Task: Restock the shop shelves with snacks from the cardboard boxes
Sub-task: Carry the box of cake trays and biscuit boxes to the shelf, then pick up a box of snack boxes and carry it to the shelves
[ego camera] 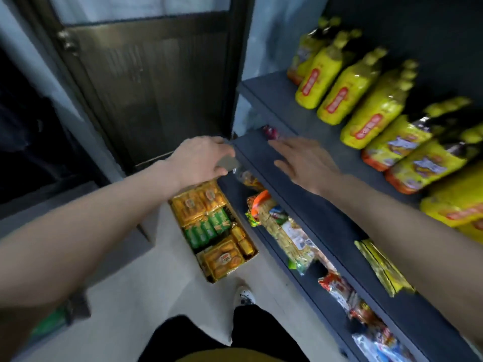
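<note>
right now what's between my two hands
The bare front corner of the dark shelf lies between the left hand and the right hand, seen in the head view.

Dark metal door (146,87) left; pale grey floor (146,296); light wall (274,35) behind.

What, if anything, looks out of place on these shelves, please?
A red item sits alone at the far end of the shelf, and a yellow packet lies flat on it, while the yellow bags above stand in a row.
</note>
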`<act>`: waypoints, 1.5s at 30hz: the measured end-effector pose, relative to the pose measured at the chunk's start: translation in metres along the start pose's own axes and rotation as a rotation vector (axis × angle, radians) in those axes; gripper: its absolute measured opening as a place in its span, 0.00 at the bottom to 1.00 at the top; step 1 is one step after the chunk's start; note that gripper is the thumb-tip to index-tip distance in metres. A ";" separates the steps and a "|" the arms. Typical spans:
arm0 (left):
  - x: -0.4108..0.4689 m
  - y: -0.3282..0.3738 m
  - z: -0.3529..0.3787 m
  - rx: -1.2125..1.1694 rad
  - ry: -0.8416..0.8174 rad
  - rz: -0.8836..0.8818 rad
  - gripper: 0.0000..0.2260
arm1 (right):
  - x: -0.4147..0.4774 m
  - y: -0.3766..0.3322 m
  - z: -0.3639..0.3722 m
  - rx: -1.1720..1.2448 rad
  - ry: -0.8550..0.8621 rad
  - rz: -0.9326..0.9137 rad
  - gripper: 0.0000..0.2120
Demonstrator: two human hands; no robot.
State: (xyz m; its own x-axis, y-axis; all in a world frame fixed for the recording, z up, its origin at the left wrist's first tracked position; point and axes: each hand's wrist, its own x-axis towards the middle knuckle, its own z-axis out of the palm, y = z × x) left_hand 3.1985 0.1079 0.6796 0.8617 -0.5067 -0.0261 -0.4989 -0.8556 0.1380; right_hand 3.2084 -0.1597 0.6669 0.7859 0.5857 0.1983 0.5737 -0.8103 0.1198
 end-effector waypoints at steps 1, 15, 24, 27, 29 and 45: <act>-0.005 0.008 -0.011 0.006 0.023 0.044 0.19 | -0.011 -0.007 -0.016 -0.019 0.015 0.038 0.24; -0.143 0.205 -0.072 0.000 0.136 0.749 0.19 | -0.316 -0.199 -0.188 -0.302 0.053 0.682 0.19; -0.304 0.459 -0.059 -0.125 0.154 1.138 0.18 | -0.599 -0.355 -0.293 -0.523 -0.015 1.091 0.20; -0.382 0.562 -0.043 -0.187 0.136 1.298 0.18 | -0.705 -0.428 -0.334 -0.563 -0.046 1.274 0.23; -0.438 0.629 -0.031 -0.232 0.115 1.407 0.19 | -0.771 -0.481 -0.358 -0.595 -0.084 1.401 0.22; -0.842 0.981 0.060 -0.366 -0.183 2.099 0.25 | -1.085 -0.828 -0.446 -0.746 -0.220 2.267 0.21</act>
State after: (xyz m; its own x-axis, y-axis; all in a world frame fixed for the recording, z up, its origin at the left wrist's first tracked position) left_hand 1.9780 -0.3109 0.7778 -0.8314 -0.4581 0.3144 -0.4059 0.8872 0.2195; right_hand 1.7776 -0.1329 0.7862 -0.1530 -0.9007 0.4067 -0.9618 0.2303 0.1483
